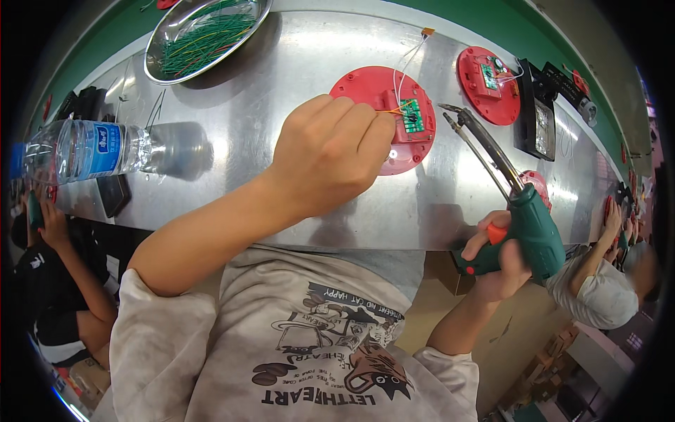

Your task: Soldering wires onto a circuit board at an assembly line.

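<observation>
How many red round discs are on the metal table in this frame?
3. One red disc under the left hand, a second farther right, and a third mostly hidden behind the soldering gun. More may be hidden.

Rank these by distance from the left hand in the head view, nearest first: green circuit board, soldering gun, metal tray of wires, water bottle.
From the left hand:
1. Green circuit board, just right of the fingertips, on the red disc.
2. Soldering gun, to the right, in the right hand; its tip nears the board.
3. Metal tray of wires, up and left at the table's far edge.
4. Water bottle, far left, lying on its side.
</observation>
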A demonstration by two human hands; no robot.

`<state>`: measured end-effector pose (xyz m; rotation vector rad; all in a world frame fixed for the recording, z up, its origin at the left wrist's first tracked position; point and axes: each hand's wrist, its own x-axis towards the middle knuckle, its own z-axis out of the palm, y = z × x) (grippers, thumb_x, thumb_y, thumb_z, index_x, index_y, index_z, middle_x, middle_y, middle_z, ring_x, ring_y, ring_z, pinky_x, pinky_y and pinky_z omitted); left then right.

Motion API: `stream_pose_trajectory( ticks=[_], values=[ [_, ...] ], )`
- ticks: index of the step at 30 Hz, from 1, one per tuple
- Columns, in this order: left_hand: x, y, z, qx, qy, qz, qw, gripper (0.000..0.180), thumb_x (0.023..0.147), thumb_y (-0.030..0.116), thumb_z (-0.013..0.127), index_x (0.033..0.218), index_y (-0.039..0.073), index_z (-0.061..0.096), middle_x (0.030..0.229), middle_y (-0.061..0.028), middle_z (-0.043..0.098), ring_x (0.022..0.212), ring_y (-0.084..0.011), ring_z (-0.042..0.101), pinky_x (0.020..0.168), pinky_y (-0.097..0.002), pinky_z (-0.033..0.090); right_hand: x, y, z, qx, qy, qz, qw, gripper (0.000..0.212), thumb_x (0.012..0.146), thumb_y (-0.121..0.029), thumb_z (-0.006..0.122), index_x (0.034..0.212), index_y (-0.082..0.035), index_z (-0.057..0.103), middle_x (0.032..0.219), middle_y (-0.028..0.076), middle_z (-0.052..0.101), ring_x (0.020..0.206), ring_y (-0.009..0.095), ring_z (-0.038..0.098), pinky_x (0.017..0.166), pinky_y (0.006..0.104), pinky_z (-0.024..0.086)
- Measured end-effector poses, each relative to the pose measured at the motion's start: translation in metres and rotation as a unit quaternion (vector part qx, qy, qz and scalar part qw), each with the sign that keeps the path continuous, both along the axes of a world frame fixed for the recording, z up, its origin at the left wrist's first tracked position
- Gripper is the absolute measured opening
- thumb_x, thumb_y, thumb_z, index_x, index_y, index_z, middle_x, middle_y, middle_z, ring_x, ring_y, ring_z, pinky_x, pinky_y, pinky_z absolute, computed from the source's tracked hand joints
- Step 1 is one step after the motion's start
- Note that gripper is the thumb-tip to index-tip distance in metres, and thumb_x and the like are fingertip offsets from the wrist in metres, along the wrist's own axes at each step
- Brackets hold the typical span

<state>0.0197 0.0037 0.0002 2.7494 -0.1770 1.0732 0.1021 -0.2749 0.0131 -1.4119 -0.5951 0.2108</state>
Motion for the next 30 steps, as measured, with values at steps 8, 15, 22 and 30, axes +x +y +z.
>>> stream_pose_trajectory(
  ticks=[8, 15, 22, 30],
  values=[
    [0.003, 0.001, -0.004, 0.027, -0.041, 0.011, 0.999, 0.014, 0.070, 0.009, 0.067, 0.080, 0.003, 0.060, 0.066, -0.0038, 0.049, 0.057, -0.0183, 0.051, 0.051, -0.0319, 0.041, -0.001, 0.002, -0.001, -0.004, 0.010, -0.016, 1.000, 0.045, 0.093, -0.022, 0.056, 0.120, 0.014, 0.050, 0.095, 0.026, 0.062, 0.047, 0.020, 0.059, 0.042, 0.0279, 0.046],
    [0.003, 0.001, -0.003, 0.021, -0.032, 0.009, 0.999, 0.014, 0.070, 0.009, 0.067, 0.082, 0.003, 0.061, 0.065, -0.0037, 0.049, 0.057, -0.0185, 0.052, 0.051, -0.0320, 0.042, -0.002, 0.003, 0.002, -0.027, 0.005, 0.007, 1.000, 0.055, 0.092, -0.023, 0.058, 0.130, 0.015, 0.045, 0.098, 0.027, 0.063, 0.048, 0.019, 0.059, 0.044, 0.0275, 0.045],
    [0.002, 0.000, 0.001, 0.019, -0.042, 0.009, 0.999, 0.022, 0.069, 0.011, 0.069, 0.089, 0.003, 0.065, 0.074, -0.0041, 0.054, 0.062, -0.0190, 0.055, 0.054, -0.0318, 0.045, -0.003, -0.001, 0.000, -0.039, -0.001, 0.018, 0.999, 0.046, 0.092, -0.024, 0.060, 0.120, 0.011, 0.055, 0.099, 0.026, 0.064, 0.048, 0.020, 0.059, 0.046, 0.0280, 0.046],
    [0.000, -0.001, 0.014, 0.029, -0.084, -0.016, 0.996, 0.035, 0.064, 0.010, 0.069, 0.096, -0.001, 0.070, 0.086, -0.0073, 0.059, 0.072, -0.0212, 0.056, 0.058, -0.0322, 0.048, -0.003, 0.001, 0.003, -0.034, 0.018, 0.018, 0.999, 0.043, 0.091, -0.023, 0.061, 0.116, 0.011, 0.057, 0.100, 0.027, 0.063, 0.049, 0.021, 0.059, 0.048, 0.0282, 0.047]
  ],
)
